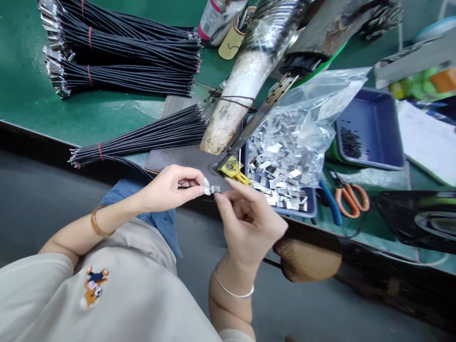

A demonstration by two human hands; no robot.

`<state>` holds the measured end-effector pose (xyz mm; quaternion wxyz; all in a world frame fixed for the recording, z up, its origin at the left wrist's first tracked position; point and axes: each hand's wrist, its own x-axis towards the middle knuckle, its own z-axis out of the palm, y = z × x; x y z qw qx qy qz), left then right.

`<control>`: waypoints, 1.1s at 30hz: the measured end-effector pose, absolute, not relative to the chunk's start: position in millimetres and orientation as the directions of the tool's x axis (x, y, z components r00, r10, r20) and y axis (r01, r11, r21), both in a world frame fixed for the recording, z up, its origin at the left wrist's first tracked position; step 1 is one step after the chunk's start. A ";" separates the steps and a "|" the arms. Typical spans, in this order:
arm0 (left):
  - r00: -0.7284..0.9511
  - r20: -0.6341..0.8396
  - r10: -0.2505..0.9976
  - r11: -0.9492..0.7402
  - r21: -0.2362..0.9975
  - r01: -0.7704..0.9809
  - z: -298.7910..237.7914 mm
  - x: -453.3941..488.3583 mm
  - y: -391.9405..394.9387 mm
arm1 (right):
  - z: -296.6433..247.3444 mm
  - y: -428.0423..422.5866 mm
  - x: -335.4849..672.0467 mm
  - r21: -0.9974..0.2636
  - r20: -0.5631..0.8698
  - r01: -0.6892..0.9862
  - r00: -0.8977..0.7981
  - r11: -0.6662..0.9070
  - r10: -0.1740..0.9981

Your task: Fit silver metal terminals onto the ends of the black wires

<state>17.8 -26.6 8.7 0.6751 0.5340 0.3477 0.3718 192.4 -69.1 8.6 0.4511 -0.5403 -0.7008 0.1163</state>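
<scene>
My left hand (174, 187) is closed in a pinch, with white wrapping at its fingertips. From that pinch a small metal connector (215, 189) sticks out to the right. Whether a cable joins it is hidden by the hand. My right hand (249, 218) is close by on the right, its thumb tip just below the connector and its index finger raised apart from the thumb. Nothing shows between those two fingers. Behind my left hand lies a black cable bundle (142, 135) tied with a red band, with some strands trailing toward the hand.
More banded cable bundles (128, 57) with metal ends lie back left. A wrapped tube (242, 85) and metal bar slant over the bench. Loose metal shells fill a blue tray (311, 209). Orange-handled pliers (352, 199), a blue bin (374, 123) and a yellow cutter (235, 171) are nearby.
</scene>
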 end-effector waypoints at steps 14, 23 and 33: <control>0.422 -0.167 0.891 0.221 0.972 -0.081 15.3 22.3 -29.4 | 3.1 -58.3 188.2 -0.587 0.806 0.596 0.368 0.548 0.464; 0.365 -0.162 0.917 0.214 0.971 -0.109 9.5 26.8 -27.5 | -5.3 -70.7 184.8 -0.625 0.643 0.653 0.118 0.429 0.757; 0.244 -0.118 0.963 0.125 0.992 -0.013 11.3 36.0 -17.8 | -14.0 -53.9 177.5 -0.654 0.608 0.638 0.122 0.407 0.785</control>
